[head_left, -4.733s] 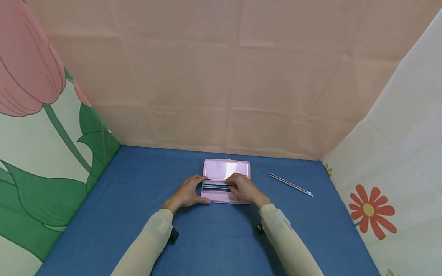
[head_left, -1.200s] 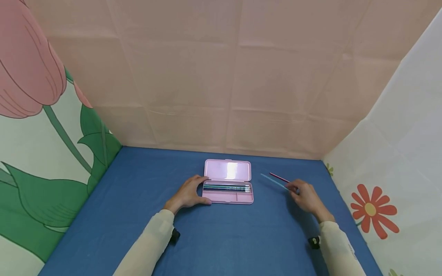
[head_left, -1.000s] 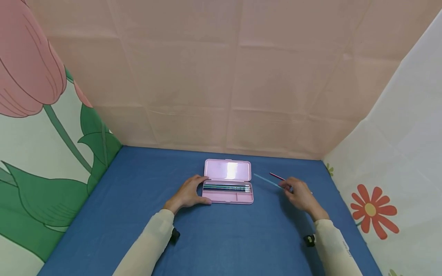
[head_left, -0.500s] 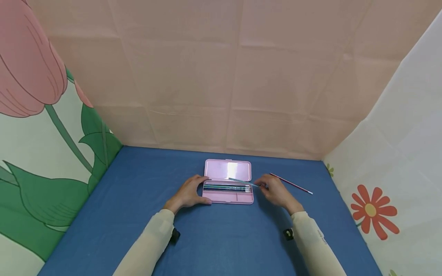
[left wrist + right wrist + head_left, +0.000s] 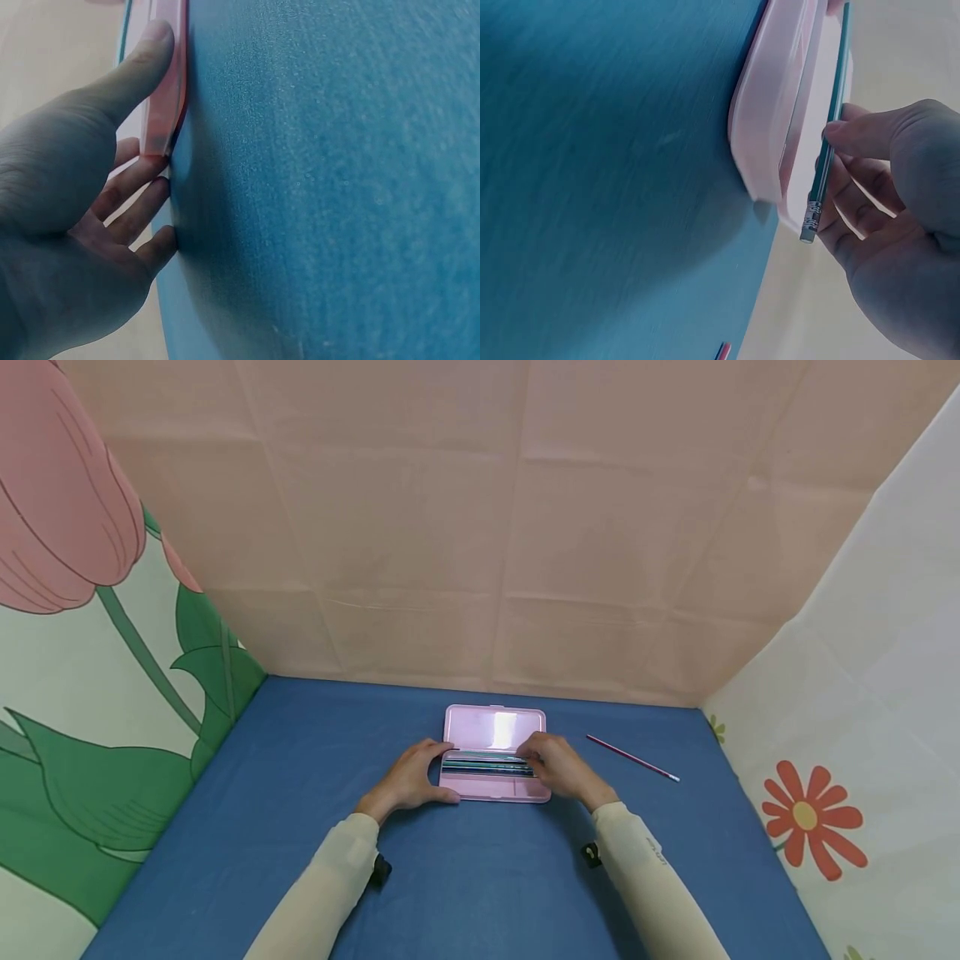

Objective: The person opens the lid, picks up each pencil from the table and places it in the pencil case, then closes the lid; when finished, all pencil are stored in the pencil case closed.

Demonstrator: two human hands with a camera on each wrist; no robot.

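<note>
- Backdrop cloths: plain peach sheet [image 5: 480,527] far beyond both hands; tulip print [image 5: 67,502] w/ green leaves out past the left hand; white cloth w/ red-orange daisy [image 5: 802,818] out past the right hand. No readable writing on any of them.
- Blue table cover [image 5: 480,877]: under both hands & forearms; felt-like nap shows in wrist views.
- Sleeves: cream, both arms. Right sleeve [image 5: 652,877] has small dark lettering near the cuff, too small to read. Small black clip-like bit at each wrist.
- Pink pencil case [image 5: 495,777]: lies open betw. the two hands, lid [image 5: 495,728] laid back on the far side, glare patch on it. No brand or label visible. Tray holds several pencils in a row, teal & dark, lengthwise in the long far compartment; near compartments look bare pink.
- Left hand [image 5: 408,777]: at the case's left end, thumb [image 5: 142,64] pressed along its edge, other fingers loosely bent beside it on the cloth. Steadies the case, not wrapped round it.
- Right hand [image 5: 558,767]: over the case's right end, pinching a teal pencil [image 5: 829,142] betw. thumb & fingers, narrow grip.
- Teal pencil: just above the tray's row, parallel to the case; metal ferrule & eraser end by the right hand's fingers. Print on barrel not legible.
- Red pencil [image 5: 632,757]: alone on cloth, well off to the right hand's outer side, angled, white tip toward the daisy cloth.
</note>
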